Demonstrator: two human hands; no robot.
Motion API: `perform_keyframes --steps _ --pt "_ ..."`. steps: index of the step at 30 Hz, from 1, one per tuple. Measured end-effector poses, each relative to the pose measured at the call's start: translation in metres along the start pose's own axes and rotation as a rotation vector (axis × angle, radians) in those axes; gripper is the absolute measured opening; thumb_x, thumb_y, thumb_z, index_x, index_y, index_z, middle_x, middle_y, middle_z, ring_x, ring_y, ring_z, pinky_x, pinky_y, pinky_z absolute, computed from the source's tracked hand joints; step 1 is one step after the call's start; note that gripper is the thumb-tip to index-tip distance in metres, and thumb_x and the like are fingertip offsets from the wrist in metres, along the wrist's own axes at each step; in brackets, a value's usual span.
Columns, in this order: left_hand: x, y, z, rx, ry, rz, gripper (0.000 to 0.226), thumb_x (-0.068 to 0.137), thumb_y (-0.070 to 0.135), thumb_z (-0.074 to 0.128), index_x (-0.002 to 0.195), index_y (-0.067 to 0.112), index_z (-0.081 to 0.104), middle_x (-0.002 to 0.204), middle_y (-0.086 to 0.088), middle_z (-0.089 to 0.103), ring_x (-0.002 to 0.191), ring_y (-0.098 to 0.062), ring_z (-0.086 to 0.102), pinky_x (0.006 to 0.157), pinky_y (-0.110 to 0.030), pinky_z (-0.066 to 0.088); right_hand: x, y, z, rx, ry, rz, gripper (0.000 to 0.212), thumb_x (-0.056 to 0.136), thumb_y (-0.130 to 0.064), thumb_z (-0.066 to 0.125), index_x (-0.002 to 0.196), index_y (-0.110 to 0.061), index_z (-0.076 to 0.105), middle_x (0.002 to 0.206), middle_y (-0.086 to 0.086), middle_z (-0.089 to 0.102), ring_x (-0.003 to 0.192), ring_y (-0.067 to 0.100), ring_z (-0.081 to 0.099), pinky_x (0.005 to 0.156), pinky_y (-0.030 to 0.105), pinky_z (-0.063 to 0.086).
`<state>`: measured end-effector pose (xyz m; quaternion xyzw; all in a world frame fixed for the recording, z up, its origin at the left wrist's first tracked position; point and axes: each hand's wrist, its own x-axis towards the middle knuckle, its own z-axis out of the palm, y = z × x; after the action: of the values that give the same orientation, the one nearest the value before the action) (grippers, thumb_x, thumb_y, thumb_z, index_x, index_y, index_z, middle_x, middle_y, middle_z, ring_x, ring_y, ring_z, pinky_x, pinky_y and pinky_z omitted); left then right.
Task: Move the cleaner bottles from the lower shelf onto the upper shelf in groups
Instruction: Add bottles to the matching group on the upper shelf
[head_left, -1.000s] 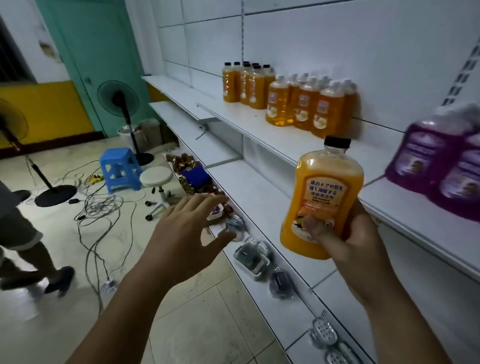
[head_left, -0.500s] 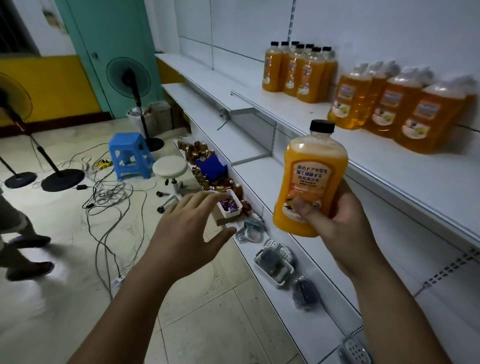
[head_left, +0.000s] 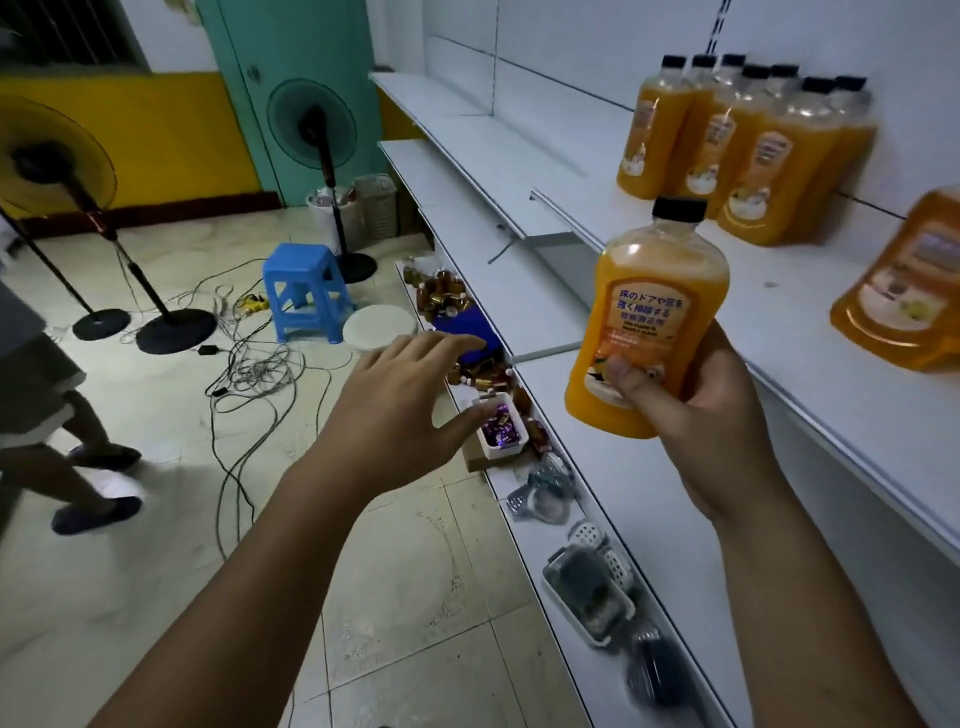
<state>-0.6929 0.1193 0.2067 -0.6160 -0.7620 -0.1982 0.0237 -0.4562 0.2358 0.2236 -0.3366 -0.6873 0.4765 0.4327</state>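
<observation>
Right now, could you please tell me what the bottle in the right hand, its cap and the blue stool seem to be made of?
Bottle: clear glossy plastic, probably; orange liquid shows through and light glints on it. Cap: black plastic, likely, duller. Blue stool: moulded plastic, judging by its even colour and one-piece look.

Head cam, wide-angle, looks fwd & down, shelves (head_left: 779, 291) at rt.

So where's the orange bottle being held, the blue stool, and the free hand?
held orange bottle (head_left: 647, 314), head view, its label.
blue stool (head_left: 297, 260), head view, its seat.
left hand (head_left: 400, 410), head view, its back.
</observation>
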Motion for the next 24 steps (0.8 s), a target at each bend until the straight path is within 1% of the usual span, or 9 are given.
perform_keyframes --steps 4,7,11,14,16,18,19,22,24 --pt "0.066 -0.027 0.017 -0.033 0.012 0.057 0.068 0.091 0.073 0.048 0.150 0.040 0.041 0.149 0.014 0.051 0.139 -0.014 0.046 0.114 -0.043 0.039 0.051 0.012 0.014 -0.028 0.022 -0.003 0.061 0.077 -0.051 0.086 0.130 -0.034 0.061 0.122 -0.011 0.074 0.113 0.012 0.071 0.102 0.049 0.056" --pt "0.130 -0.046 0.029 -0.064 0.033 0.124 0.067 0.092 0.072 0.051 0.150 0.041 0.040 0.150 0.013 0.051 0.141 -0.015 0.046 0.115 -0.044 0.037 0.090 0.016 0.025 -0.039 0.069 -0.020 0.056 0.080 -0.042 0.086 0.130 -0.032 0.061 0.120 -0.011 0.075 0.113 0.010 0.071 0.101 0.044 0.057" --pt "0.215 -0.066 0.041 -0.120 0.041 0.270 0.065 0.095 0.069 0.054 0.151 0.039 0.042 0.151 0.011 0.051 0.140 -0.017 0.047 0.116 -0.048 0.039 0.144 0.018 0.041 -0.016 0.201 -0.043 0.058 0.079 -0.040 0.085 0.130 -0.031 0.060 0.123 -0.012 0.074 0.117 0.010 0.070 0.101 0.039 0.055" --pt "0.276 -0.077 0.046 -0.157 0.031 0.388 0.064 0.096 0.067 0.053 0.151 0.034 0.046 0.150 0.009 0.053 0.139 -0.018 0.048 0.114 -0.046 0.038 0.182 0.013 0.051 -0.001 0.336 -0.052 0.065 0.074 -0.040 0.084 0.133 -0.028 0.059 0.124 -0.013 0.074 0.119 0.009 0.069 0.101 0.035 0.056" --pt "0.314 -0.079 0.050 -0.178 0.029 0.459 0.062 0.097 0.067 0.053 0.149 0.034 0.048 0.147 0.009 0.056 0.135 -0.018 0.051 0.112 -0.045 0.039 0.203 0.012 0.052 0.008 0.419 -0.072 0.064 0.074 -0.039 0.088 0.131 -0.028 0.060 0.125 -0.010 0.074 0.120 0.013 0.070 0.100 0.040 0.058" --pt "0.345 -0.077 0.057 -0.201 0.017 0.531 0.060 0.097 0.068 0.052 0.147 0.035 0.048 0.145 0.010 0.056 0.134 -0.017 0.052 0.111 -0.044 0.039 0.220 0.013 0.051 0.013 0.500 -0.077 0.057 0.080 -0.029 0.087 0.130 -0.026 0.061 0.124 -0.006 0.075 0.119 0.017 0.071 0.099 0.044 0.058" --pt "0.359 -0.073 0.061 -0.219 0.009 0.567 0.059 0.097 0.069 0.052 0.146 0.036 0.049 0.144 0.011 0.056 0.134 -0.017 0.052 0.111 -0.044 0.039 0.228 0.014 0.048 0.016 0.546 -0.083 0.057 0.081 -0.027 0.085 0.132 -0.023 0.060 0.125 -0.003 0.075 0.119 0.018 0.071 0.099 0.044 0.058" --pt "0.394 -0.054 0.074 -0.276 -0.003 0.643 0.058 0.096 0.070 0.050 0.143 0.036 0.052 0.142 0.010 0.059 0.132 -0.018 0.053 0.108 -0.045 0.041 0.252 0.011 0.035 0.036 0.668 -0.082 0.059 0.077 -0.031 0.081 0.132 -0.023 0.061 0.127 -0.001 0.074 0.118 0.019 0.071 0.100 0.046 0.058" --pt "0.415 -0.040 0.081 -0.295 -0.021 0.654 0.058 0.095 0.071 0.050 0.141 0.035 0.055 0.141 0.008 0.060 0.130 -0.020 0.054 0.106 -0.045 0.043 0.268 0.007 0.022 0.023 0.712 -0.077 0.052 0.078 -0.027 0.077 0.128 -0.023 0.063 0.124 0.000 0.075 0.114 0.019 0.072 0.100 0.047 0.058"
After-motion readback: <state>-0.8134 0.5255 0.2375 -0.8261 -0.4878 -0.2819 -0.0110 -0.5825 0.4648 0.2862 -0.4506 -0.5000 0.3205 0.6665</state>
